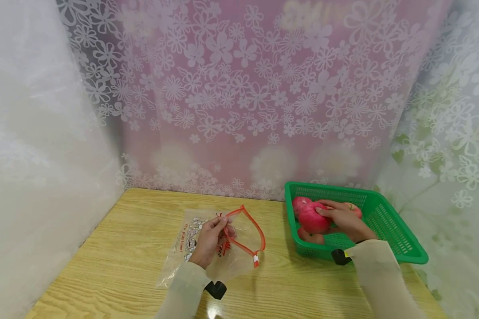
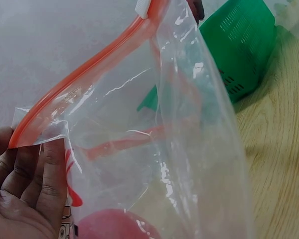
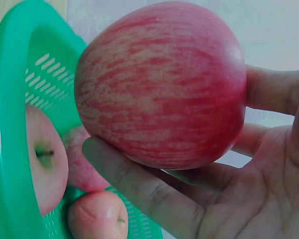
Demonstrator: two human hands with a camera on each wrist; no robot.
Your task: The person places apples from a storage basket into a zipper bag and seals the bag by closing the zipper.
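My left hand pinches the orange zip edge of a clear plastic slider bag. The bag's mouth gapes toward the right, and cartoon print covers its left part. Through the plastic in the left wrist view, a round pinkish-red thing shows low in the bag; its kind is hard to tell. With fingers and thumb around it, my right hand holds a large red streaked apple over the left part of a green basket. Below it, more apples lie in the basket.
The basket stands at the right of a wood-grain table, with slotted walls and a raised rim. A flowered pink curtain hangs along the table's back edge. Pale sheets hang on the left and right sides.
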